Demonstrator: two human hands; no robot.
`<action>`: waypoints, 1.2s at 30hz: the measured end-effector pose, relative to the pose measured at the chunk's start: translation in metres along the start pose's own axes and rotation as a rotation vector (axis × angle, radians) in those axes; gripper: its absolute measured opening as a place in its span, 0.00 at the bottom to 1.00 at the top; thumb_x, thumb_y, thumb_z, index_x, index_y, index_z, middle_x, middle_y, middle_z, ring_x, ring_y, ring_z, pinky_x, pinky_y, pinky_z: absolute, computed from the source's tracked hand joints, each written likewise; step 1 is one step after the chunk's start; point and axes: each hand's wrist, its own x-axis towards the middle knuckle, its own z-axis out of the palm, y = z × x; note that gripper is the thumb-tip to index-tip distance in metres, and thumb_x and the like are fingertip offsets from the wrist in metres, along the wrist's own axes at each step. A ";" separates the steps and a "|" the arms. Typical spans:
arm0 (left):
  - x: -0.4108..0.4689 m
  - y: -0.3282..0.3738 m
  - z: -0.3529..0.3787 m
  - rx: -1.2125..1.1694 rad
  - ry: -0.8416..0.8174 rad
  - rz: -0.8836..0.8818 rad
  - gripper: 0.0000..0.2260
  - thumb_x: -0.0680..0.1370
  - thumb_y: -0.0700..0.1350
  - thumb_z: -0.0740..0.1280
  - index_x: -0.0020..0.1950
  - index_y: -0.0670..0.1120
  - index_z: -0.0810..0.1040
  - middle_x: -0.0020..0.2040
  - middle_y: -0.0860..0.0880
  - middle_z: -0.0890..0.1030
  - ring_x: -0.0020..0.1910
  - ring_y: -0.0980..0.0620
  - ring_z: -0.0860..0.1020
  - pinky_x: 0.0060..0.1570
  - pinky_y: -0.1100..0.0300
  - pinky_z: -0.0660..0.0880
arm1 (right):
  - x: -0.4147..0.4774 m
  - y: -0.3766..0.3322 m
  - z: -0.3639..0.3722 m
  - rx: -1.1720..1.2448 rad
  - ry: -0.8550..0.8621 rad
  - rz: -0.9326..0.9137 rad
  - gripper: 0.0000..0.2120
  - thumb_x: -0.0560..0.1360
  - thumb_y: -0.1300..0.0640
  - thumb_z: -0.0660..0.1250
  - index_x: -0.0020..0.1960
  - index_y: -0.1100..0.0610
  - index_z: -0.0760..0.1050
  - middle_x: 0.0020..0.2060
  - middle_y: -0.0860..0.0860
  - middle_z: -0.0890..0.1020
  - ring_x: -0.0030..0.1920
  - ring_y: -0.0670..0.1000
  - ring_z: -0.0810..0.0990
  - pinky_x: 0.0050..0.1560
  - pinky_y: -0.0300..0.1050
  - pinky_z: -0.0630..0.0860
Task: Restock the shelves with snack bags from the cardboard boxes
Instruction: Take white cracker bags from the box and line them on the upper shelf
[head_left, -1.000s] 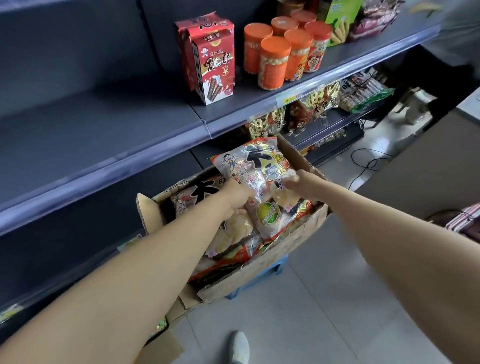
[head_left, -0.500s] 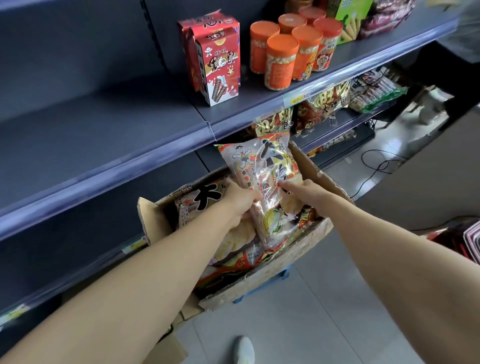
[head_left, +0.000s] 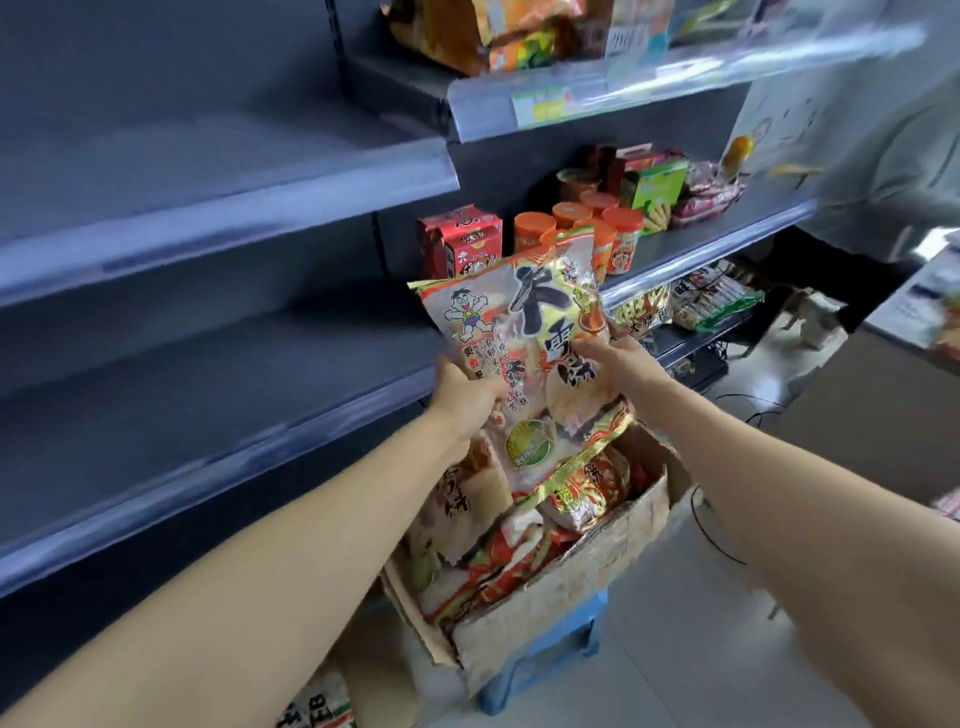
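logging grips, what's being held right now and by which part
One snack bag: left hand grips its lower left edge, right hand its right edge.

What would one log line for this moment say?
left grip: holds snack bag | right grip: holds same bag | bag: above cardboard box, not yet shelved

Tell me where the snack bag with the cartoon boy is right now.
Head view, centre: the snack bag is held by the left hand and right hand above the cardboard box, in front of the orange-lidded jars.
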 end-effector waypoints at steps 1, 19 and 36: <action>-0.008 0.011 -0.008 -0.017 0.004 0.026 0.19 0.71 0.32 0.65 0.59 0.39 0.64 0.40 0.46 0.71 0.35 0.51 0.72 0.33 0.57 0.71 | -0.011 -0.012 0.003 0.018 0.020 -0.030 0.15 0.75 0.48 0.69 0.44 0.60 0.71 0.38 0.55 0.74 0.34 0.49 0.73 0.35 0.40 0.68; -0.136 0.149 -0.258 0.078 0.435 0.567 0.22 0.80 0.36 0.58 0.74 0.44 0.61 0.68 0.45 0.72 0.62 0.47 0.73 0.57 0.59 0.69 | -0.178 -0.224 0.184 0.210 0.124 -0.530 0.36 0.65 0.42 0.71 0.68 0.51 0.63 0.58 0.52 0.77 0.55 0.55 0.79 0.61 0.55 0.75; -0.126 0.223 -0.458 0.213 0.567 0.515 0.36 0.78 0.29 0.60 0.78 0.52 0.49 0.74 0.44 0.66 0.53 0.47 0.77 0.53 0.48 0.77 | -0.152 -0.372 0.341 0.148 -0.156 -0.831 0.24 0.75 0.48 0.66 0.67 0.52 0.63 0.55 0.48 0.76 0.54 0.51 0.76 0.54 0.48 0.75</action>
